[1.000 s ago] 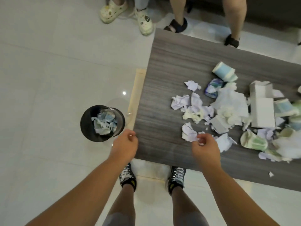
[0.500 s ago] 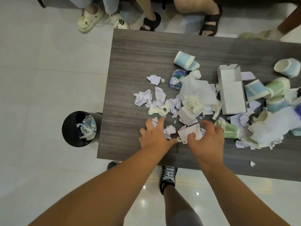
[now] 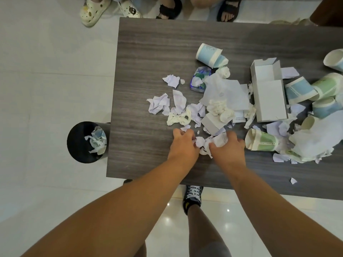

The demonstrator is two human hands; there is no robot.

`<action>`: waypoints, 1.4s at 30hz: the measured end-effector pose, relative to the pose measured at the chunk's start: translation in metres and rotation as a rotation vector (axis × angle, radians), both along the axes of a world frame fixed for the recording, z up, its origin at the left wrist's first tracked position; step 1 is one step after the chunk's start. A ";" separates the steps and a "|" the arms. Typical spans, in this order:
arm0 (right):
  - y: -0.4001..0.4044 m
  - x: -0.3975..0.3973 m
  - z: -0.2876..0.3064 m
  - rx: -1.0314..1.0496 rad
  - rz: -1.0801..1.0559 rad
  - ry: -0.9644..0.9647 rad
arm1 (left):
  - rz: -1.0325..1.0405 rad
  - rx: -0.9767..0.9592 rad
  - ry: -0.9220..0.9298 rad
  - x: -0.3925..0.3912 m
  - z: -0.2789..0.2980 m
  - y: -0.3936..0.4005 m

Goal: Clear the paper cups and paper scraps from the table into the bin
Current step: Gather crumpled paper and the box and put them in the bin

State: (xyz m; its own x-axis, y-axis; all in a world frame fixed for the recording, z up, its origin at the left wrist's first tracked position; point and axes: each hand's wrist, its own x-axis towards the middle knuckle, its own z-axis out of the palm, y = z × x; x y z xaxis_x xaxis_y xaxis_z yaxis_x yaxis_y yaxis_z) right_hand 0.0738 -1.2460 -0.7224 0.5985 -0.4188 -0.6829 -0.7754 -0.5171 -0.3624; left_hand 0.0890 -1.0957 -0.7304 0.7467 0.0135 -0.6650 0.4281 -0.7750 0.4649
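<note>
Right of the bin point(image 3: 87, 142), on the table point(image 3: 144, 52), the left hand point(image 3: 182, 145) and right hand point(image 3: 227, 148) curl their fingers round paper scraps point(image 3: 202, 143).

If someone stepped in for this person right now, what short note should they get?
Left hand and right hand: both gripping a bunch of paper scraps between them on the table.
Bin: on the floor off the table's left edge, some paper already in it.
Left: this bunch, the loose scraps, tissues, the white box, and paper cups, such as the green one.
</note>
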 end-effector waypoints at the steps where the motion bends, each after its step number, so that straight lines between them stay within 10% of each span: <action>1: 0.001 0.000 -0.001 0.028 -0.022 -0.008 | 0.032 -0.031 0.009 0.001 0.001 0.001; 21: 0.087 0.006 0.038 0.597 -0.570 -0.110 | 0.691 -0.743 0.294 -0.003 0.040 0.039; 26: 0.109 0.010 0.049 0.581 -0.432 -0.094 | 0.800 -0.871 0.372 -0.003 0.039 0.073; 42: 0.264 0.011 0.033 0.486 0.128 -0.034 | 1.187 -0.481 0.027 -0.031 0.018 0.292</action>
